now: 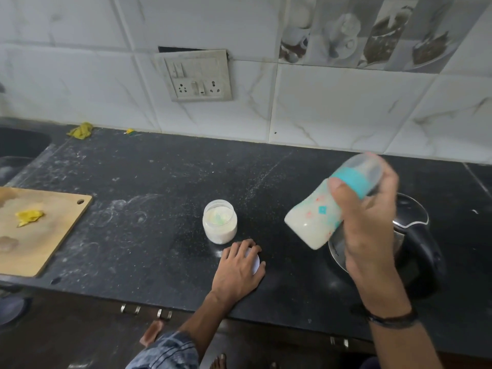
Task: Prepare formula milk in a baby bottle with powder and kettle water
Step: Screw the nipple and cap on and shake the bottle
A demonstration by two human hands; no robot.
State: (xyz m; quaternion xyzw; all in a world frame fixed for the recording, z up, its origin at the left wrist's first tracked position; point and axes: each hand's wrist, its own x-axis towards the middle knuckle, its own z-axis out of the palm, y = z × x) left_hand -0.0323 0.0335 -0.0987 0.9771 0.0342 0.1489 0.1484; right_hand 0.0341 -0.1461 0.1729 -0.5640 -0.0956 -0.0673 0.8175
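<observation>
My right hand grips a baby bottle above the counter, tilted with its base down-left. The bottle holds white milk and carries a teal collar and a clear cap; its top is motion-blurred. An open jar of white powder stands on the black counter, a scoop visible inside. Just in front of the jar, my left hand lies palm down over a white round lid. A black and steel kettle stands behind my right hand, partly hidden by it.
A wooden cutting board with a yellow scrap lies at the left. A sink sits at the far left. A yellow cloth lies by the tiled wall, below a switch panel. The counter's front edge runs near my body.
</observation>
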